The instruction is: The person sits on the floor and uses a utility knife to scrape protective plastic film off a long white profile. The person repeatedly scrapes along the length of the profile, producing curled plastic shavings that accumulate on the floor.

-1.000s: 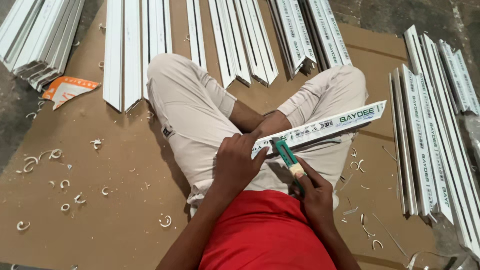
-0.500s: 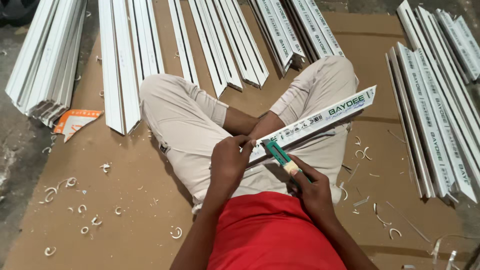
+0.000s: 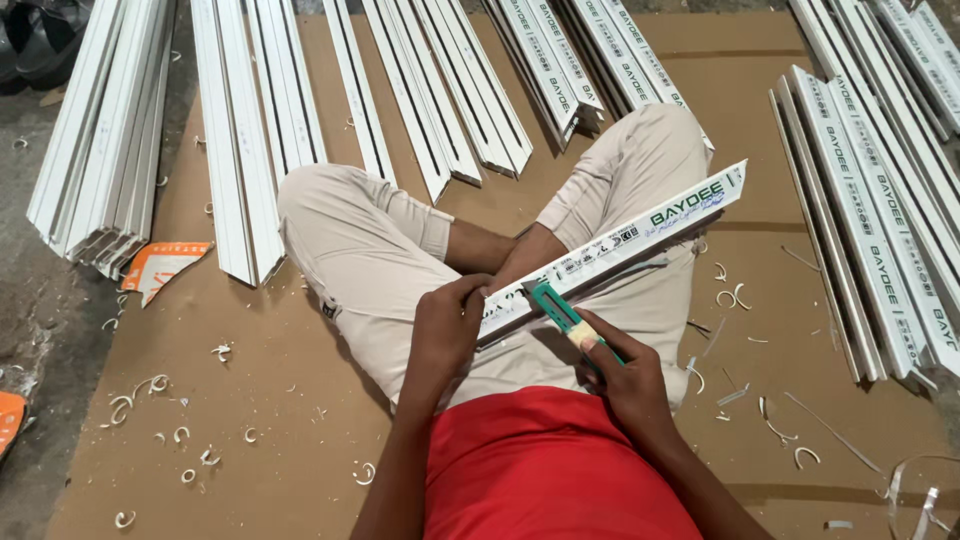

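Brown cardboard sheeting is spread under rows of white plastic profiles. Across the crossed legs, one white profile strip is gripped at its near end by the left hand; the right hand is closed around a green utility knife, its blade set against the strip's lower edge. White shavings are scattered left of the legs.

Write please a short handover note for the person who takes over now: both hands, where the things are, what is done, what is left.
Left hand: grips the near end of the white plastic strip, which lies slanted across the lap.
Right hand: holds the green utility knife, blade end at the strip's lower edge.
Around: more white strips laid on the cardboard sheet; curled white shavings on both sides.
Done: shavings suggest earlier trimming.
Left: this strip is in hand; how far along it is, cannot tell.
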